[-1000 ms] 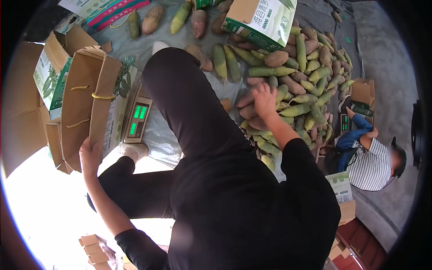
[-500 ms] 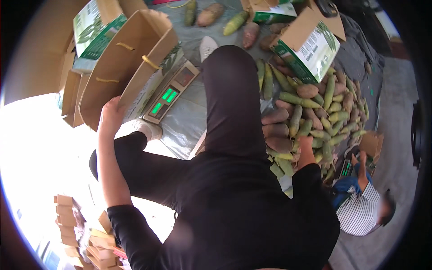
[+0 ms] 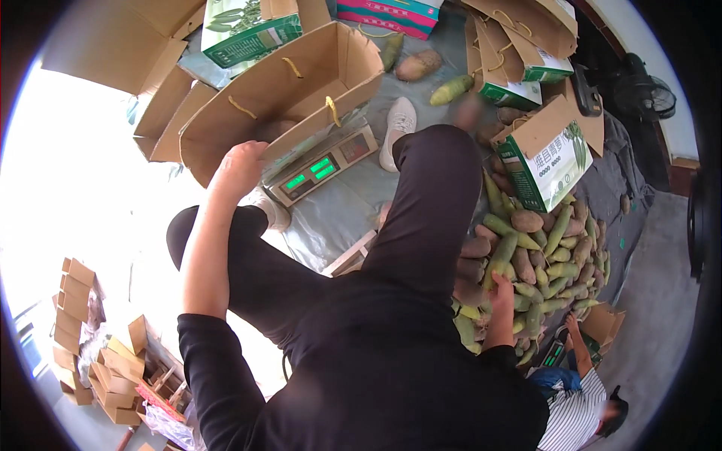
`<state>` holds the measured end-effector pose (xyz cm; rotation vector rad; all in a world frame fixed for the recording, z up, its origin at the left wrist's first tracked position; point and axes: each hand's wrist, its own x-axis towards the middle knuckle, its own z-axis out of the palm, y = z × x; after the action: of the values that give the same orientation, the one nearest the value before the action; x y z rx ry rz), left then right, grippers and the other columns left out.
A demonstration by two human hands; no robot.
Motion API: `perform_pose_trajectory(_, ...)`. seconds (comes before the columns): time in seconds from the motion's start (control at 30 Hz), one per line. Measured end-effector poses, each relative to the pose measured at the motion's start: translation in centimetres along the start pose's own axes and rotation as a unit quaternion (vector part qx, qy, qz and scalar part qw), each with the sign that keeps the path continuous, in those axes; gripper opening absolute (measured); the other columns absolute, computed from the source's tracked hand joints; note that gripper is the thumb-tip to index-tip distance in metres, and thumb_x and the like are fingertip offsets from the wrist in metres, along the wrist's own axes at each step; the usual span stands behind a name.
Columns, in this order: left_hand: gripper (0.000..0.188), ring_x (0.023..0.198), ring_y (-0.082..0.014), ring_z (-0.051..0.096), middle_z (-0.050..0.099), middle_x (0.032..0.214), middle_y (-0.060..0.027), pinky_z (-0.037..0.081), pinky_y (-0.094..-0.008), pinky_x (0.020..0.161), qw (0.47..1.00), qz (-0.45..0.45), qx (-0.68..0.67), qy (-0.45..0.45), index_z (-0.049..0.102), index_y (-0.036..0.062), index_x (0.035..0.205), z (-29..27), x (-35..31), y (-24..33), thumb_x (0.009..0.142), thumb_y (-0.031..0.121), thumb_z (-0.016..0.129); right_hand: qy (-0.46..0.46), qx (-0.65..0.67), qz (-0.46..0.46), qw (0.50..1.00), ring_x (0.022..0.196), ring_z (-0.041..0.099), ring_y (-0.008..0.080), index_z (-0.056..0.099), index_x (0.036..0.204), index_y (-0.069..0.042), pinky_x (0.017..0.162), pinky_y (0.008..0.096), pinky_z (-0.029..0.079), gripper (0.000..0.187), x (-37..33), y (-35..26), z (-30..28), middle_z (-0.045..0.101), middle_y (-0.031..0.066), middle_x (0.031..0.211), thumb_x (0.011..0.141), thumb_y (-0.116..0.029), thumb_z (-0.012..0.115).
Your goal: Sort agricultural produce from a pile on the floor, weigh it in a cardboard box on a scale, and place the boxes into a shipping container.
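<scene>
Step in hand, as I judge it: picking from the vegetable heap (image 3: 560,259). Right hand (image 3: 500,295): fingers appear wrapped round the lower end of a green radish (image 3: 502,252), which lies on the heap's near-left part. Left hand (image 3: 241,167): grasping the near rim of an open carton (image 3: 263,86) beside the lit scale (image 3: 323,167). Next move probably calls for a firm grasp and a lift clear of neighbouring produce
</scene>
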<state>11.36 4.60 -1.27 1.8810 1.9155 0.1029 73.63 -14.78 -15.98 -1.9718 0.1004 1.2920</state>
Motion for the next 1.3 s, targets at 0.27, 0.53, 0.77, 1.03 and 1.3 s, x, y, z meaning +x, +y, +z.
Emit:
perform_pose_trajectory(0.27, 0.023, 0.094, -0.0363, 0.056, 0.059, 0.094, -0.0178, 0.045, -0.0419, 0.084, 0.999, 0.031, 0.009, -0.005, 0.060, 0.0031, 0.098, 0.3, -0.3, -0.3, 0.076, 0.003, 0.053, -0.244, -0.307, -0.362, 0.846, 0.107, 0.052, 0.0176, 0.048, 0.125, 0.001, 0.094, 0.0287, 0.041, 0.057, -9.1, -15.9, 19.0, 0.054, 0.0076, 0.118, 0.070, 0.007, 0.061)
perform_pose_trajectory(0.53, 0.022, 0.094, -0.0355, 0.056, 0.060, 0.093, -0.0171, 0.045, -0.0426, 0.083, 0.999, 0.025, 0.028, -0.022, 0.061, 0.0037, 0.097, 0.1, -0.3, -0.6, 0.076, 0.002, 0.053, -0.352, -0.371, -0.691, 0.511, 0.091, 0.060, 0.0290, 0.055, 0.115, -0.003, 0.082, 0.0368, 0.047, 0.053, -19.0, -22.9, 37.8, 0.060, 0.0152, 0.104, 0.065, -0.017, 0.071)
perform_pose_trajectory(0.77, 0.031, 0.101, -0.0374, 0.055, 0.061, 0.102, -0.0212, 0.043, -0.0422, 0.088, 0.999, 0.033, -0.001, -0.029, 0.060, -0.0013, 0.105, -0.2, 0.6, -0.8, 0.075, 0.005, 0.055, -0.270, -0.519, -0.688, 0.428, 0.106, 0.054, 0.0322, 0.056, 0.116, -0.008, 0.091, 0.0416, 0.044, 0.050, -21.1, -17.2, 48.8, 0.059, 0.0158, 0.111, 0.070, -0.022, 0.068)
perform_pose_trajectory(1.03, 0.029, 0.093, -0.0385, 0.057, 0.061, 0.096, -0.0224, 0.044, -0.0414, 0.081, 0.999, 0.038, -0.012, -0.002, 0.060, -0.0014, 0.102, -0.3, 0.6, -0.6, 0.075, 0.007, 0.053, -0.391, -0.349, -0.617, 0.586, 0.103, 0.060, 0.0218, 0.057, 0.117, -0.004, 0.086, 0.0318, 0.048, 0.039, -16.1, -21.5, 41.1, 0.062, 0.0143, 0.111, 0.082, -0.019, 0.063)
perform_pose_trajectory(1.3, 0.028, 0.090, -0.0373, 0.059, 0.062, 0.094, -0.0222, 0.045, -0.0410, 0.080, 0.997, 0.020, -0.050, -0.049, 0.059, -0.0023, 0.102, -0.4, 0.8, 1.1, 0.077, 0.008, 0.051, -0.184, -0.390, -0.529, 0.731, 0.085, 0.063, 0.0246, 0.062, 0.105, -0.006, 0.077, 0.0343, 0.049, 0.030, 1.4, -14.6, 22.2, 0.065, 0.0120, 0.089, 0.077, -0.014, 0.065)
